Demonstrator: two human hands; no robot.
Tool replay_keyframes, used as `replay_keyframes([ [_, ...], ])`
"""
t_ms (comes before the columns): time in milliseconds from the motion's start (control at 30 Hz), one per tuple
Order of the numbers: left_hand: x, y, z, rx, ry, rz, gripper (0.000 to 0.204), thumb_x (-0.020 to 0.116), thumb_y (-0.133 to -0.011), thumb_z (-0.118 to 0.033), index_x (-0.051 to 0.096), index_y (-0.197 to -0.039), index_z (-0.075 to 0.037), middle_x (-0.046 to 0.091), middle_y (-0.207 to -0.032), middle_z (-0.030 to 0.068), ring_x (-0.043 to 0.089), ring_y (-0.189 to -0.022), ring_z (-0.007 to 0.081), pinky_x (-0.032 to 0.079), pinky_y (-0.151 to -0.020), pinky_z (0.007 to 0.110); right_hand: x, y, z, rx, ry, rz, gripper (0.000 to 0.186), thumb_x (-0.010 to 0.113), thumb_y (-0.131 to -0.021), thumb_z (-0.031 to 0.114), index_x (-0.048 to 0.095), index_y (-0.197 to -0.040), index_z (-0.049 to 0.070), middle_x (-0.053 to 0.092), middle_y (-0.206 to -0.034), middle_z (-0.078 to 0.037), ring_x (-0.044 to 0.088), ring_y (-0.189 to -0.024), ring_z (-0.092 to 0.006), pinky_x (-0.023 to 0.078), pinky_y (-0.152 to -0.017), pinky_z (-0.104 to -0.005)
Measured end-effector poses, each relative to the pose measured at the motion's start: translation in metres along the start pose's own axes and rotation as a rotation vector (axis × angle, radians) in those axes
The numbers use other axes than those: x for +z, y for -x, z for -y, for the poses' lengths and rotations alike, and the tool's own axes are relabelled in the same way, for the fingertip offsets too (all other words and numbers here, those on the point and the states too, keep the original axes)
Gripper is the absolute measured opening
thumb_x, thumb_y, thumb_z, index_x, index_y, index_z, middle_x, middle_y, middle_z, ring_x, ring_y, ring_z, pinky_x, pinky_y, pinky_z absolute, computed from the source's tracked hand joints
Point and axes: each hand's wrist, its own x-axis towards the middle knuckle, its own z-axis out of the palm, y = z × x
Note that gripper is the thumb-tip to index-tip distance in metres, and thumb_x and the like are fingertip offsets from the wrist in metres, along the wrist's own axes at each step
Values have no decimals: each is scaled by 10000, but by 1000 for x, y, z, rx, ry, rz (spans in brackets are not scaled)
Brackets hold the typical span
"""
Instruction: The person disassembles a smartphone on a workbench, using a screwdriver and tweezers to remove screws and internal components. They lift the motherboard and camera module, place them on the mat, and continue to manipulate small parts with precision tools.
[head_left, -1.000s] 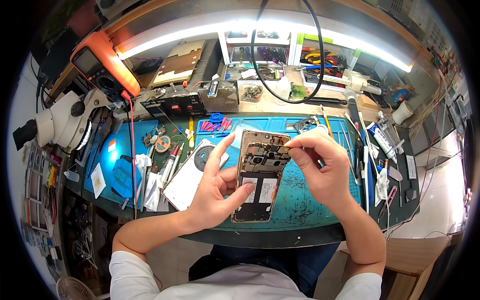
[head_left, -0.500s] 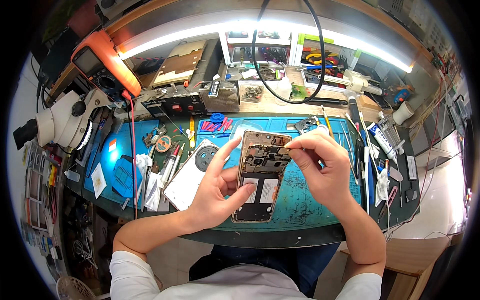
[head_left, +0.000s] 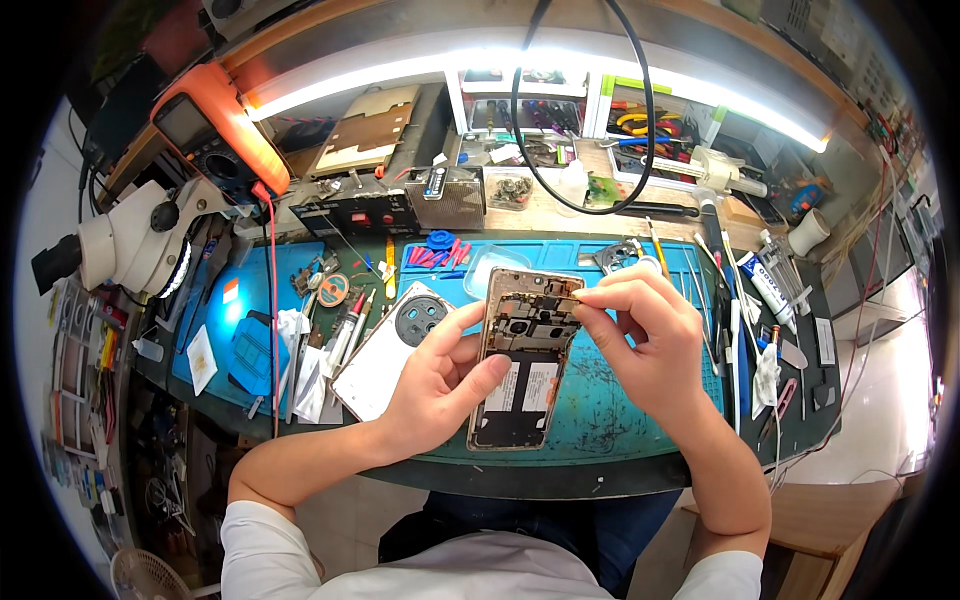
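My left hand (head_left: pixel 430 385) grips the opened phone (head_left: pixel 517 415) along its left edge, thumb over the front, holding it tilted above the mat. Inside the phone's upper half is a circuit board (head_left: pixel 538 327) with round camera openings; white labels show on the black area below. The fingertips of my right hand (head_left: pixel 645 330) pinch the board's upper right edge, and the board looks partly lifted from the frame. Left of the phone, partly behind my left hand, lies a white phone back cover (head_left: pixel 368 370) with a round black camera ring.
A blue work mat (head_left: pixel 610 420) covers the bench. Tweezers, swabs and a glue tube (head_left: pixel 768 285) lie on the right. An orange multimeter (head_left: pixel 220 135) and a white microscope (head_left: pixel 130 240) stand on the left. A black cable loop (head_left: pixel 652 120) hangs above; a clear tray (head_left: pixel 492 268) sits behind the phone.
The circuit board's top edge has tilted up within the phone, with my right fingertips still on its corner. My left fingers have curled in slightly. The view has shifted a little.
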Motion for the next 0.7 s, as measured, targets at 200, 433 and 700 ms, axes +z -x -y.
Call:
replay_keyframes([
  [200, 0, -1, 2, 23, -54, -16, 471, 574, -1091, -110, 382, -1510, -16, 724, -1219, 119, 651, -1037, 80, 510, -810, 218, 1, 0, 3, 1, -5, -22, 159, 824, -850, 12, 752, -989, 44, 708, -906, -58, 666, -758, -154, 517, -551, -259],
  [433, 9, -4, 0, 96, -3, -51, 409, 569, -1092, -100, 403, -1458, -25, 738, -1160, 113, 639, -958, 41, 487, -740, 196, 1, 1, 8, 18, -47, -14, 161, 822, -850, 1, 747, -986, 42, 700, -901, -66, 665, -762, -155, 531, -562, -262],
  [700, 9, -2, -3, 93, -20, -24, 386, 546, -1095, -80, 396, -1445, -15, 721, -1211, 144, 675, -1070, 105, 546, -883, 248, -1, 0, 6, 0, -62, -15, 154, 820, -849, -7, 742, -975, 37, 676, -901, -63, 656, -759, -156, 539, -577, -268],
])
